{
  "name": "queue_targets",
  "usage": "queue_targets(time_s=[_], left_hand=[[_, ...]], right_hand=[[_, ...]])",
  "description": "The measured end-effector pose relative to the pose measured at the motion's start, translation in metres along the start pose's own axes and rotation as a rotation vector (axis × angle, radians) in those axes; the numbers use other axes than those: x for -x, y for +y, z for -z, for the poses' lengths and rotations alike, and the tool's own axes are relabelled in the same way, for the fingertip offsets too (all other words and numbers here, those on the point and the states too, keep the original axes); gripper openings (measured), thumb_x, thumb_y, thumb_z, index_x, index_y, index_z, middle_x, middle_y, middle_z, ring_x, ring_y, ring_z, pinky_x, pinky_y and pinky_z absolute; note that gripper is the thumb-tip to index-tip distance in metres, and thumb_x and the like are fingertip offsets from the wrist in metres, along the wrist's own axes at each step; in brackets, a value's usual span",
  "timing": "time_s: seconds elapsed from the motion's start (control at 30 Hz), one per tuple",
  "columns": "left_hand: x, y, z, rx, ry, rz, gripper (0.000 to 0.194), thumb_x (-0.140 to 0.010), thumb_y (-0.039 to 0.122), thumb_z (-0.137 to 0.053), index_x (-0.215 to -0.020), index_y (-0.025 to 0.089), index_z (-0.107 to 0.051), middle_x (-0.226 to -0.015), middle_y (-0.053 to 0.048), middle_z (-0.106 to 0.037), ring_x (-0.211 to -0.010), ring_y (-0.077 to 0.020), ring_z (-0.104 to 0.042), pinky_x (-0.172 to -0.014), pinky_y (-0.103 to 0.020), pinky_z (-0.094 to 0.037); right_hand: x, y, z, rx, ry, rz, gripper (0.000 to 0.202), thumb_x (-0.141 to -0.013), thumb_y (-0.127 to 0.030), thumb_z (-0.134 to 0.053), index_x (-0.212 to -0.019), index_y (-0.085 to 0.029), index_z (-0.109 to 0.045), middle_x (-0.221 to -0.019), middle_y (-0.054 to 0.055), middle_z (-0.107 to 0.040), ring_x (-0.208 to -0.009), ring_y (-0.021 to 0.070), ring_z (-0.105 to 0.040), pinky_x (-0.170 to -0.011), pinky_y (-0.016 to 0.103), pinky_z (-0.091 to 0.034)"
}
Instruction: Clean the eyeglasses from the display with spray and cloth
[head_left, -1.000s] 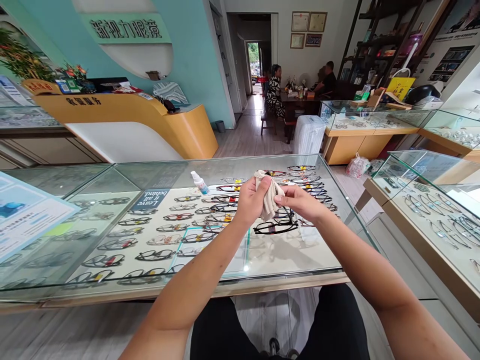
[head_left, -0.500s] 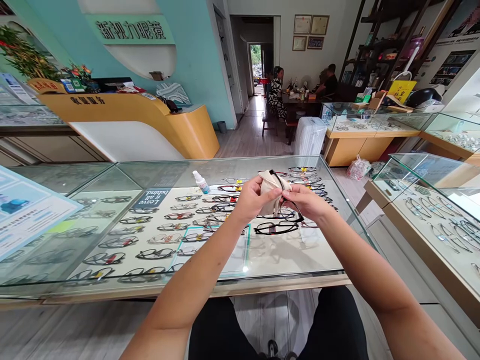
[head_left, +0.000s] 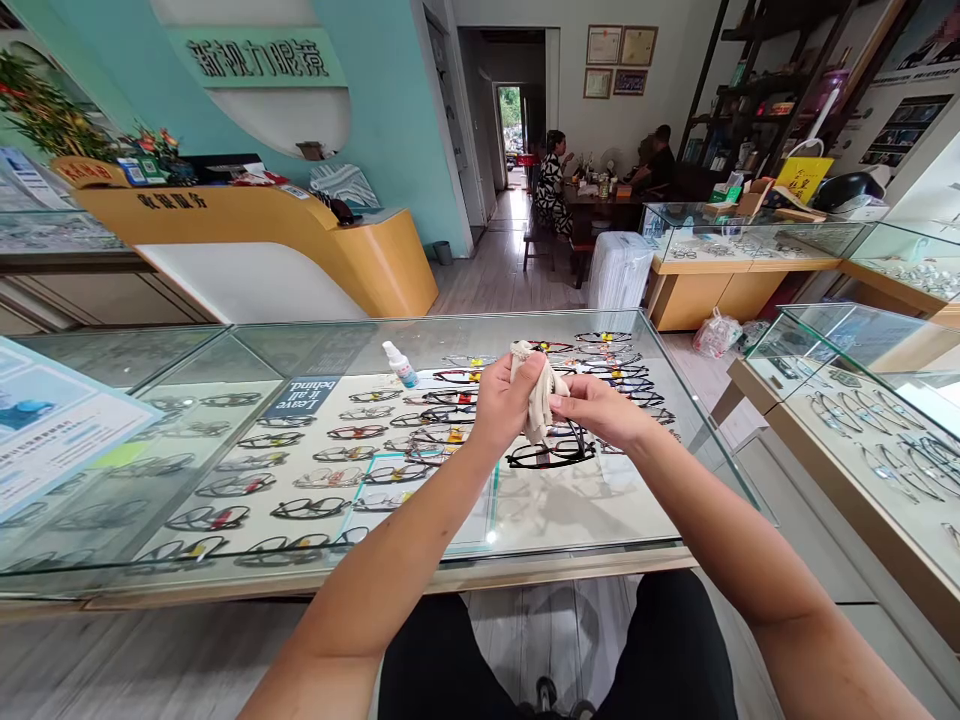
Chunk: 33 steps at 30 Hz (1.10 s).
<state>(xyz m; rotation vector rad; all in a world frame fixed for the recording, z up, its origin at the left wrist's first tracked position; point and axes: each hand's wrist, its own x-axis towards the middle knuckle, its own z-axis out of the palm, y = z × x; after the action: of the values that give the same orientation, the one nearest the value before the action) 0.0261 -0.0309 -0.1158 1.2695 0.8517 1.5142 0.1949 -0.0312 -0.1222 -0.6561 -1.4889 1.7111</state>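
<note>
A pale beige cleaning cloth point(head_left: 538, 402) is bunched around a pair of dark-framed eyeglasses point(head_left: 580, 433), above the glass counter. My left hand point(head_left: 504, 396) is closed on the cloth, its thumb pressing over the top. With its fingers pinched, my right hand point(head_left: 601, 408) grips the eyeglasses at the cloth's right side. Most of the frame is hidden by the cloth and fingers. A white spray bottle point(head_left: 400, 365) stands on the counter left of my hands.
Under the glass of the display counter point(head_left: 600, 520) lie many eyeglasses in rows. A printed sheet point(head_left: 60, 420) juts in at the left. More display cases point(head_left: 862, 430) stand to the right. Two people sit at a table point(head_left: 592, 195) at the back, near a wrapped suitcase point(head_left: 619, 270).
My left hand has rolled over, its thumb now on top of the cloth. The cloth is bunched tighter, and the eyeglasses have turned, with less of them showing.
</note>
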Motion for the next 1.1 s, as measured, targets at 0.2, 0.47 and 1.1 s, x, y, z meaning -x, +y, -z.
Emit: queue_targets(time_s=[0.2, 0.47, 1.1], left_hand=[[-0.008, -0.003, 0.011, 0.054, -0.152, 0.093, 0.066, -0.081, 0.08, -0.082, -0.08, 0.017, -0.066, -0.065, -0.002, -0.066, -0.057, -0.0133, -0.061, -0.052, -0.023, -0.049], [-0.012, 0.01, 0.026, 0.074, -0.396, 0.183, 0.06, -0.072, 0.054, -0.1, -0.108, 0.016, -0.071, -0.088, -0.005, -0.079, -0.072, -0.0189, -0.073, -0.067, -0.029, -0.062], [-0.003, 0.006, 0.01, -0.05, -0.092, -0.026, 0.068, -0.084, 0.081, -0.078, -0.07, 0.018, -0.058, -0.061, 0.001, -0.056, -0.053, -0.009, -0.049, -0.049, -0.021, -0.041]], right_hand=[[0.003, -0.009, 0.003, -0.059, 0.025, 0.042, 0.043, -0.078, -0.057, -0.096, -0.084, -0.017, -0.08, -0.076, -0.001, -0.066, -0.069, 0.0125, -0.052, -0.07, 0.027, -0.041], [0.006, -0.018, 0.004, -0.156, 0.079, 0.008, 0.045, -0.071, -0.054, -0.101, -0.08, -0.017, -0.079, -0.077, 0.001, -0.068, -0.071, 0.0129, -0.055, -0.071, 0.027, -0.046], [0.003, -0.01, -0.005, -0.138, -0.018, 0.01, 0.047, -0.074, -0.058, -0.098, -0.082, -0.016, -0.077, -0.074, -0.001, -0.064, -0.066, 0.0107, -0.051, -0.066, 0.025, -0.04]])
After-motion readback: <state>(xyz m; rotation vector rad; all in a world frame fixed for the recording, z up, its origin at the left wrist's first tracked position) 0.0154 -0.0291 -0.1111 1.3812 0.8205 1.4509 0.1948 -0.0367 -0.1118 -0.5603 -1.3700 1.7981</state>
